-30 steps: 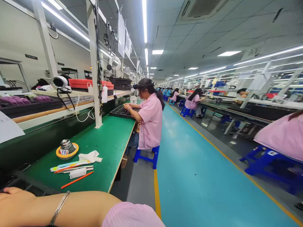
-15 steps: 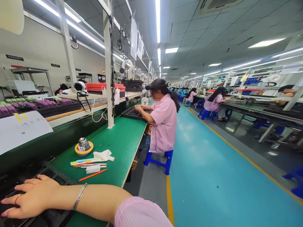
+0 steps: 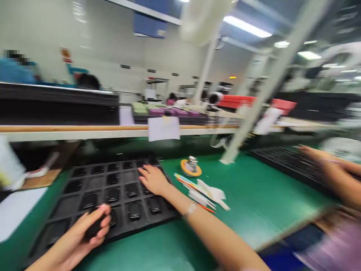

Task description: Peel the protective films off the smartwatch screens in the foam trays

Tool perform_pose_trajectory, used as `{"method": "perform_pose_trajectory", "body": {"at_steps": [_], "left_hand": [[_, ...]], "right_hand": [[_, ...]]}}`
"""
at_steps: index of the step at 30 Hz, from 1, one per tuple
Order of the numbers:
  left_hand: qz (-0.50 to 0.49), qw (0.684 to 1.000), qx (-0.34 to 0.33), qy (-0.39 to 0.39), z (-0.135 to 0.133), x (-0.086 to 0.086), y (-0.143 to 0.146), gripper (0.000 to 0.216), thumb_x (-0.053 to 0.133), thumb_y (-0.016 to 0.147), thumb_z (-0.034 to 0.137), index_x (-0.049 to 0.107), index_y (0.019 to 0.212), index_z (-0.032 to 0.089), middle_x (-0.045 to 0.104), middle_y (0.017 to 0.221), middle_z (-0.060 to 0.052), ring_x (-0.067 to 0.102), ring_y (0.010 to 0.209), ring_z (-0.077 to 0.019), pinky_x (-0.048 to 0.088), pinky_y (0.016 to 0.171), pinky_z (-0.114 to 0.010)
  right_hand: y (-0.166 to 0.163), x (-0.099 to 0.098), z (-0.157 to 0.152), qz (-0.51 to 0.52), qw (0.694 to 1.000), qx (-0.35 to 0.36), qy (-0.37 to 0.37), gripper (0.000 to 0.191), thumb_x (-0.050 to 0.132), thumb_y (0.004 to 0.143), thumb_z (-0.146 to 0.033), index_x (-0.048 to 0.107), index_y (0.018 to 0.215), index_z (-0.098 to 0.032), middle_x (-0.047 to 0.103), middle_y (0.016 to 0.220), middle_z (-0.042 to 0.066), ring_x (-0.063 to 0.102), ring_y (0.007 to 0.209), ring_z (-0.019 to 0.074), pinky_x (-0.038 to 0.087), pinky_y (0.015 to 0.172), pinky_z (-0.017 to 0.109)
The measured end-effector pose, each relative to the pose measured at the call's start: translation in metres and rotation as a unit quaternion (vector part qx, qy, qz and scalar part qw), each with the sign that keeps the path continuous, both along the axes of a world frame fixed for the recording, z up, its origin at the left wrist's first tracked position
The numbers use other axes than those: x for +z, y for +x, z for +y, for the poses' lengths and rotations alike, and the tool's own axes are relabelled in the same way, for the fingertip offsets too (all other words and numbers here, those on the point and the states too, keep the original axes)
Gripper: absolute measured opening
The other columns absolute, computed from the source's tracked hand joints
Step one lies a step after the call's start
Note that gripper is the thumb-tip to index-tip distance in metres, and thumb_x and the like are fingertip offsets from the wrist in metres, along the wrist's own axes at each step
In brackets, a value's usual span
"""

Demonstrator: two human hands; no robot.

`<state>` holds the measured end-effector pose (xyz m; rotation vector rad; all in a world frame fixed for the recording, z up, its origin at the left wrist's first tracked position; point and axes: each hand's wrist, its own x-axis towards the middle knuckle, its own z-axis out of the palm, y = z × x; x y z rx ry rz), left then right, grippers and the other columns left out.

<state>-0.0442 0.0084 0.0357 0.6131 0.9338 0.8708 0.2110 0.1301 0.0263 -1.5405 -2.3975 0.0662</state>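
Note:
A black foam tray (image 3: 129, 229) with rows of square pockets lies on the green bench, and many pockets hold a glossy black rounded piece (image 3: 134, 210). Over the tray's near left part, my left hand (image 3: 94, 237) curls its fingers round a black piece (image 3: 93, 229), mostly covered by the fingers; its kind does not show. My right hand (image 3: 154, 180) rests on the tray's far right corner with fingers stretched out. It grips nothing that I can see.
Right of the tray stand a small metal bottle in a yellow-rimmed dish (image 3: 191, 167), pens and a white cloth (image 3: 213, 192). A white post (image 3: 248, 116) rises from the bench. At far right, a co-worker's hands (image 3: 316, 154) are over another black tray (image 3: 282, 162). A shelf (image 3: 113, 131) runs behind.
My view has swung left and down from the aisle to the bench, with blur. My left hand and the piece in it have come into view. My right hand is still on the tray.

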Motion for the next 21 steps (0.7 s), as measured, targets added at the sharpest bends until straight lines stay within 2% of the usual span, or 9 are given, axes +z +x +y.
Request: {"method": "perform_pose_trajectory", "body": {"at_steps": [2, 3, 5, 7, 11, 14, 17, 21], "left_hand": [[-0.009, 1.0, -0.015, -0.008, -0.007, -0.001, 0.001, 0.05, 0.093, 0.065, 0.045, 0.062, 0.094, 0.017, 0.054, 0.073, 0.005, 0.052, 0.062, -0.006, 0.032, 0.052, -0.016], [-0.001, 1.0, -0.012, -0.013, -0.007, -0.002, 0.003, 0.056, 0.097, 0.059, 0.04, 0.062, 0.096, 0.018, 0.055, 0.072, 0.005, 0.055, 0.063, -0.007, 0.035, 0.055, -0.017], [0.008, 1.0, -0.02, 0.001, -0.005, -0.003, 0.006, 0.06, 0.097, 0.057, 0.037, 0.06, 0.101, 0.017, 0.059, 0.076, 0.003, 0.061, 0.067, -0.0098, 0.042, 0.06, -0.019], [0.005, 0.998, -0.051, 0.032, -0.004, -0.004, 0.008, 0.058, 0.092, 0.063, 0.042, 0.06, 0.104, 0.016, 0.062, 0.077, 0.001, 0.062, 0.063, -0.011, 0.043, 0.056, -0.02], [-0.014, 0.993, -0.098, 0.062, -0.007, -0.006, 0.007, 0.053, 0.084, 0.07, 0.049, 0.061, 0.104, 0.015, 0.066, 0.077, -0.003, 0.059, 0.051, -0.0103, 0.034, 0.043, -0.019], [-0.027, 0.992, -0.108, 0.055, -0.008, -0.006, 0.008, 0.05, 0.086, 0.065, 0.044, 0.064, 0.099, 0.014, 0.067, 0.074, -0.003, 0.059, 0.051, -0.0103, 0.031, 0.042, -0.019], [-0.037, 0.994, -0.093, 0.052, -0.007, -0.007, 0.011, 0.046, 0.088, 0.059, 0.04, 0.063, 0.087, 0.013, 0.066, 0.072, -0.003, 0.062, 0.056, -0.0113, 0.035, 0.046, -0.019], [-0.053, 0.994, -0.094, 0.03, -0.003, -0.01, 0.01, 0.051, 0.089, 0.053, 0.048, 0.06, 0.079, 0.016, 0.066, 0.068, -0.002, 0.063, 0.055, -0.0132, 0.039, 0.045, -0.019]], "right_hand": [[-0.008, 0.006, 0.009, -0.008, 1.0, 0.016, -0.022, 0.038, 0.061, 0.099, -0.034, 0.058, 0.134, -0.018, 0.054, 0.143, 0.013, 0.052, 0.132, 0.0298, 0.04, 0.113, 0.058], [-0.014, 0.009, 0.014, -0.011, 0.999, 0.033, -0.031, 0.038, 0.063, 0.098, -0.033, 0.059, 0.132, -0.017, 0.056, 0.14, 0.013, 0.054, 0.129, 0.0292, 0.042, 0.111, 0.057], [-0.03, 0.017, 0.021, -0.014, 0.996, 0.08, -0.048, 0.035, 0.063, 0.099, -0.032, 0.06, 0.129, -0.016, 0.059, 0.136, 0.012, 0.057, 0.126, 0.0273, 0.045, 0.109, 0.054], [-0.051, 0.023, 0.025, -0.019, 0.989, 0.129, -0.065, 0.032, 0.063, 0.099, -0.03, 0.062, 0.127, -0.016, 0.061, 0.134, 0.011, 0.058, 0.125, 0.026, 0.047, 0.108, 0.051], [-0.089, 0.028, 0.033, -0.058, 0.974, 0.191, -0.103, 0.033, 0.066, 0.097, -0.03, 0.062, 0.126, -0.016, 0.06, 0.134, 0.01, 0.058, 0.125, 0.0262, 0.047, 0.107, 0.051], [-0.111, 0.031, 0.042, -0.109, 0.967, 0.192, -0.129, 0.033, 0.067, 0.096, -0.031, 0.062, 0.125, -0.016, 0.061, 0.132, 0.01, 0.06, 0.121, 0.0257, 0.05, 0.104, 0.05], [-0.129, 0.036, 0.05, -0.168, 0.959, 0.165, -0.156, 0.032, 0.067, 0.096, -0.033, 0.062, 0.122, -0.015, 0.063, 0.125, 0.01, 0.063, 0.113, 0.0242, 0.053, 0.099, 0.047], [-0.146, 0.049, 0.059, -0.225, 0.938, 0.155, -0.212, 0.026, 0.066, 0.096, -0.034, 0.065, 0.113, -0.015, 0.067, 0.111, 0.007, 0.067, 0.098, 0.0197, 0.057, 0.089, 0.04]]}}
